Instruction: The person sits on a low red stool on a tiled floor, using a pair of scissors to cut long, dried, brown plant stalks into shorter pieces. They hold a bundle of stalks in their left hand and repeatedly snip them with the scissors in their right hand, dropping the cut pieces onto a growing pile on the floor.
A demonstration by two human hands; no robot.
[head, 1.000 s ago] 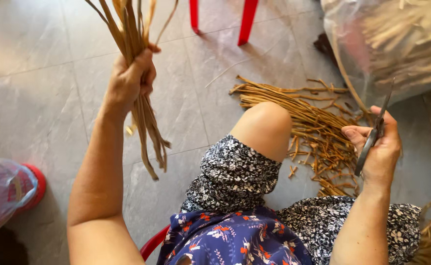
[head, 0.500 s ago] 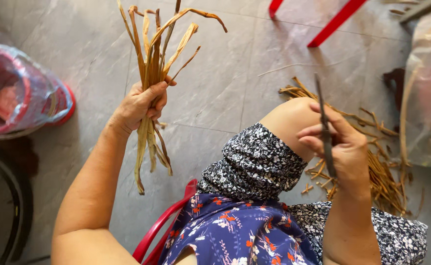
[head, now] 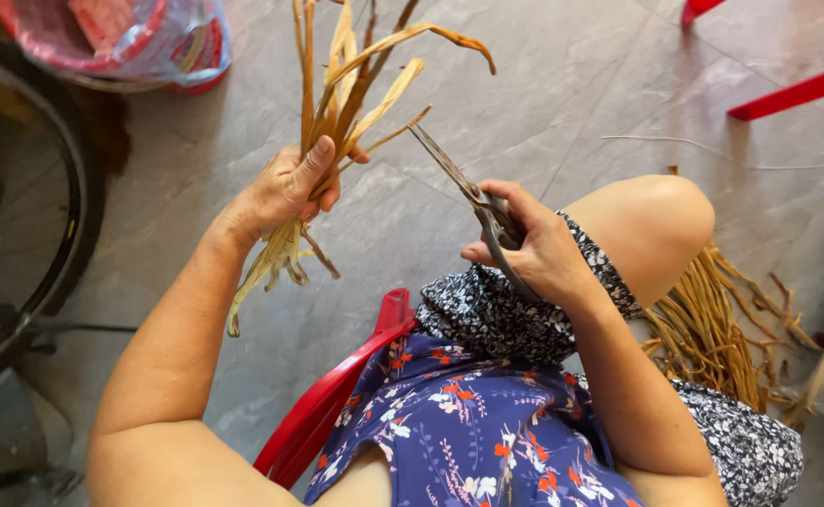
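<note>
Gripping bundle of dry tan strap-like leaves in clenched left hand, mid-length, tips fanning above fist, ends hanging below. Clasping grey metal scissors in right hand, blades seemingly parted, tip nearing leaves just beside thumb. Risking nicked thumb; risking stray leaves slipping onto grey tiled floor.

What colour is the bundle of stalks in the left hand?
Dry tan-yellow with browner tips, on the stalk bundle, head view.

Grey tiled floor (daylit), red plastic chair, wheel
</note>
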